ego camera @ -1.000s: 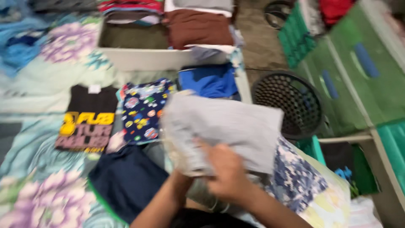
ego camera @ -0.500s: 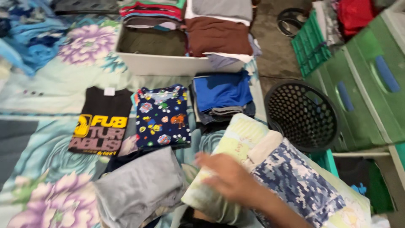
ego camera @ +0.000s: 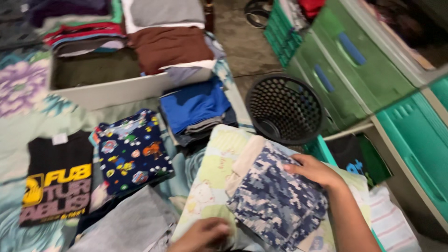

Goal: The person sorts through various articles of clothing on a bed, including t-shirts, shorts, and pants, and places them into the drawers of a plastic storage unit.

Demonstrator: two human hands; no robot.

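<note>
My right hand (ego camera: pixel 315 171) lies on the right edge of a folded blue camouflage-print garment (ego camera: pixel 275 198), fingers curled over it. That garment sits on a pale yellow printed cloth (ego camera: pixel 215 173). At the bottom edge my left hand (ego camera: pixel 203 235) has its fingers curled on the near edge of this yellow cloth. Just left of it lies a grey garment (ego camera: pixel 133 226). Farther left are a navy cartoon-print shirt (ego camera: pixel 133 151) and a black T-shirt with yellow print (ego camera: pixel 58 179), both laid flat on a floral sheet (ego camera: pixel 18 88).
A stack of blue folded clothes (ego camera: pixel 193 105) lies behind the yellow cloth. A white box (ego camera: pixel 121 89) holds folded clothes, a brown one (ego camera: pixel 168 44) among them. On the bare floor stands a black mesh basket (ego camera: pixel 284 109). Green plastic drawers (ego camera: pixel 359 65) line the right.
The grey garment I held up was laid down at the left. Both hands moved onto the yellow cloth and camouflage garment. My view swung to the right.
</note>
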